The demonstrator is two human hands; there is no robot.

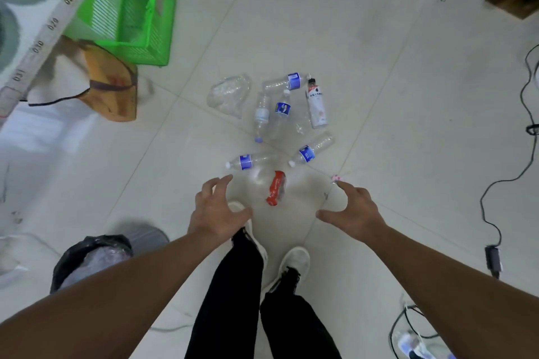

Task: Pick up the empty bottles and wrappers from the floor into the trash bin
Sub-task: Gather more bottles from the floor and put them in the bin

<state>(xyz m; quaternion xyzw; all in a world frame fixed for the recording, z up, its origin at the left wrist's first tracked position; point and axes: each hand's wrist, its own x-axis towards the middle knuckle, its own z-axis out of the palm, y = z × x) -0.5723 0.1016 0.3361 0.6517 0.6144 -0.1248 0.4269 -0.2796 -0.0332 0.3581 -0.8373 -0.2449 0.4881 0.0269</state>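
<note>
Both the left hand (217, 211) and the right hand (354, 208) reached down with fingers spread, holding nothing, toward litter scattered on the floor (379, 81). Nearest lay a red-labelled bottle (275, 188); beyond it, several blue-labelled bottles (246, 161), a white spray can (316, 105) and a clear plastic wrapper (229, 95) farther off. The black-lined trash bin (96, 256) stood near left. By the look of it, nearly all the clearing remained.

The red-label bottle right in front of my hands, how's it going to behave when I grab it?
The red-label bottle looks clear and empty, so it is probably very light. Its wall looks dented, so it may crumple under a firm grip. Lying on its side on smooth tile, it could roll or skid if nudged.
</note>
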